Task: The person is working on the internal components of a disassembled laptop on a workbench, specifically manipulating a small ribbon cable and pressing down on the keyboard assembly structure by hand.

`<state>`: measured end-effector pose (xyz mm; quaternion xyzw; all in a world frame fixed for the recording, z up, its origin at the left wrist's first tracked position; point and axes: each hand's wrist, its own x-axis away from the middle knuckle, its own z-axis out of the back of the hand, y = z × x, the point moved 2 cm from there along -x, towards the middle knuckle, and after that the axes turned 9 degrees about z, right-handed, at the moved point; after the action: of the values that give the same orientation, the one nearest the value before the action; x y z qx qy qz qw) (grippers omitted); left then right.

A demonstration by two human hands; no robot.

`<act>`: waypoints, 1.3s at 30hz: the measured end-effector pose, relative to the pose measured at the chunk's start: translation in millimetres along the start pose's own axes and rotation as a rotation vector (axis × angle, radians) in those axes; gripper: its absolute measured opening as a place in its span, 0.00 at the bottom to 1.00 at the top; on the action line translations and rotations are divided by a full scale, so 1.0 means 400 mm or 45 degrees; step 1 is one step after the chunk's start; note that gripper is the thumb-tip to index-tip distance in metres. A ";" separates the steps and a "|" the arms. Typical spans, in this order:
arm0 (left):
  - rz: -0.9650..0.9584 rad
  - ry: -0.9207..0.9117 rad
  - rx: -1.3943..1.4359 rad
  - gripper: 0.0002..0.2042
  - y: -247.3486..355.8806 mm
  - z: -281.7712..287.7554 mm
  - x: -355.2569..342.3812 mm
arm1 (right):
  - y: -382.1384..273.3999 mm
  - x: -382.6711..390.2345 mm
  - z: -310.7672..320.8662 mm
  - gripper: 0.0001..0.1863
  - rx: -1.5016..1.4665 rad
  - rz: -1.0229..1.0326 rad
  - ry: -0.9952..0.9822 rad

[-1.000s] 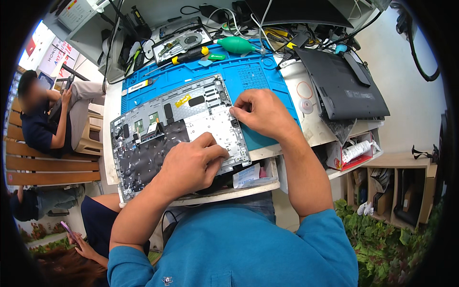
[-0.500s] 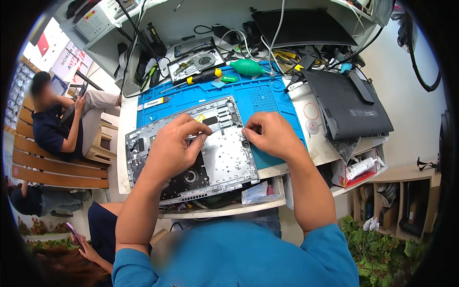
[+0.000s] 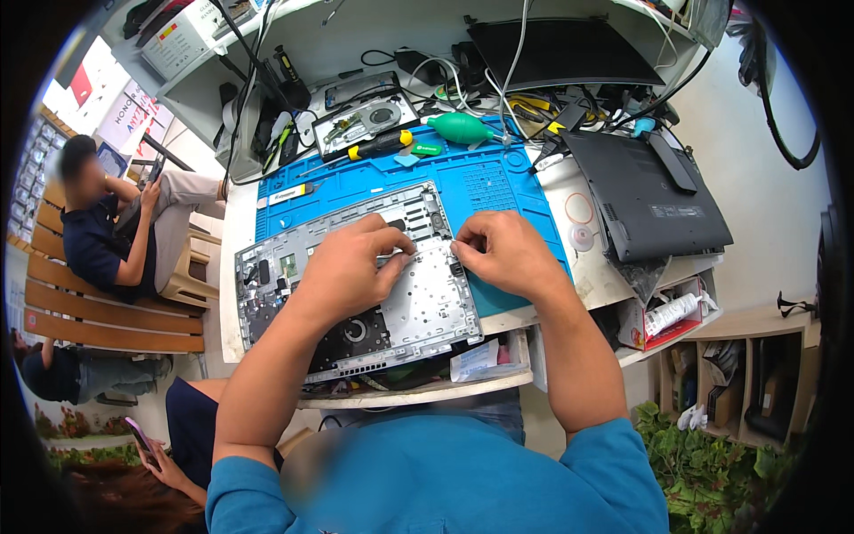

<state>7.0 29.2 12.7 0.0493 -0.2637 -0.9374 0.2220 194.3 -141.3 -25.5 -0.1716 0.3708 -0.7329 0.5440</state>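
Observation:
A silver and black laptop chassis (image 3: 427, 303) lies tilted across the front of a blue repair mat (image 3: 525, 200), its inner metal side up. Over its middle is my left hand (image 3: 356, 267), thumb and forefinger pinched together close above the bare metal plate. My right hand (image 3: 505, 254) is at the chassis's right edge, its thumb and forefinger closed by a small dark part there. Whatever either pinch holds is too small or hidden to make out. The left hand covers part of the chassis's centre.
Behind the chassis lie a yellow-black screwdriver (image 3: 382, 144), a green air blower (image 3: 459, 127) and an opened device with a fan (image 3: 366, 122). At right sits a black laptop bottom cover (image 3: 654, 191). A dark screen panel (image 3: 569, 52) leans at the back. Two people are at left.
My left hand has shifted right, its pinch now nearer my right hand. The chassis has moved very slightly. My right hand stays nearly where it was.

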 end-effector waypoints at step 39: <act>0.128 0.428 0.646 0.15 -0.292 0.280 -0.108 | 0.010 0.000 -0.003 0.12 -0.015 0.017 0.021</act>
<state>-23.4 190.3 47.2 0.2445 -0.4509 -0.8082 0.2893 196.2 -141.5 -29.3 -0.1663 0.3808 -0.7283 0.5449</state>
